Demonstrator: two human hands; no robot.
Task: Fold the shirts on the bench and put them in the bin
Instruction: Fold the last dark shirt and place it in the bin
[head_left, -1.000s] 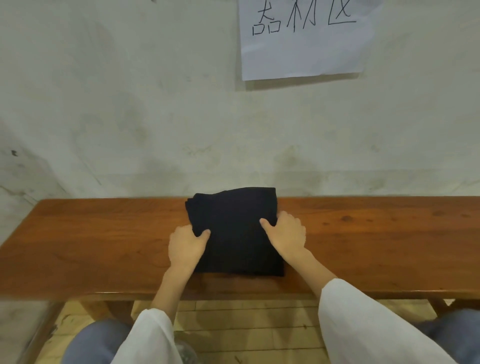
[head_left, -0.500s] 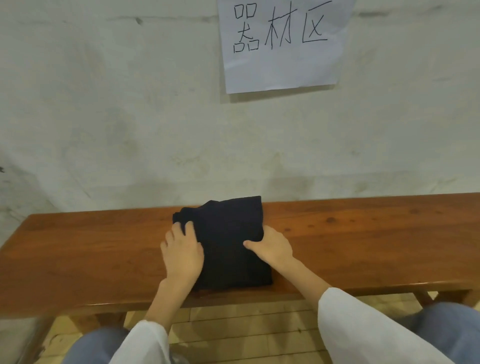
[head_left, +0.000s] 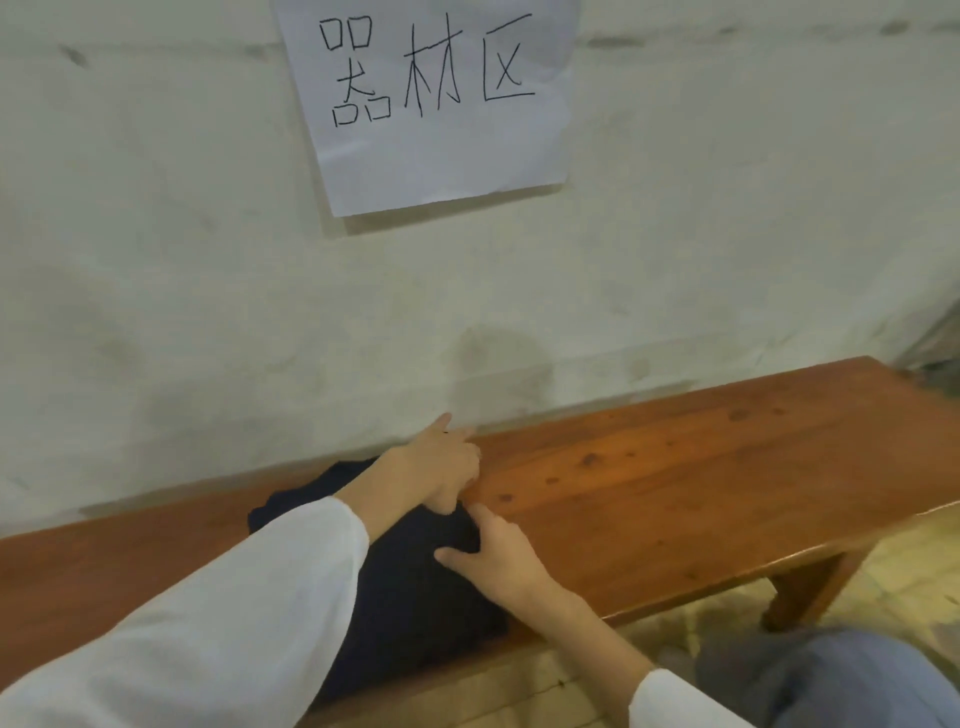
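Note:
A folded black shirt lies on the wooden bench, near its front edge. My left arm in a white sleeve crosses over the shirt, and my left hand grips the shirt's far right corner with curled fingers. My right hand is at the shirt's right edge, thumb on top of the cloth and fingers along the side, pinching it. The sleeve hides much of the shirt's left part. No bin is in view.
The bench stands against a pale wall with a paper sign taped to it. Its right end and a leg are in view over a tiled floor. My knee in grey-blue trousers is at the lower right.
My left hand has moved from the shirt's left side across to its far right corner. My right hand has stayed at the right edge. The view has swung left and closer.

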